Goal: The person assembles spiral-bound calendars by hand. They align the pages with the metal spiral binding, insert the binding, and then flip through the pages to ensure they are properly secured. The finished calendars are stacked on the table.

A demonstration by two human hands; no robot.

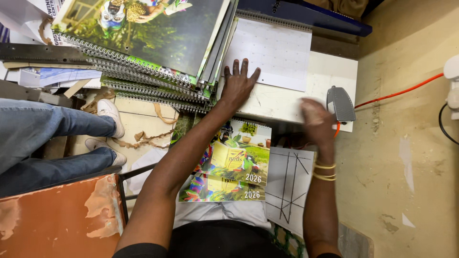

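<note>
A stack of spiral-bound calendars (pixel 143 52) sits at left; beside it, the left hand (pixel 237 86) presses flat, fingers spread, on the desk (pixel 330 76) at a white calendar sheet (pixel 277 52). The blurred right hand (pixel 315 119) hovers near a grey pedal (pixel 340 103); whether its fingers are open or closed cannot be told.

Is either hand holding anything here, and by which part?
Nothing is gripped. The left hand lies flat, fingers spread, on the white calendar sheet's lower left corner. The right hand is blurred; no hold shows.
</note>
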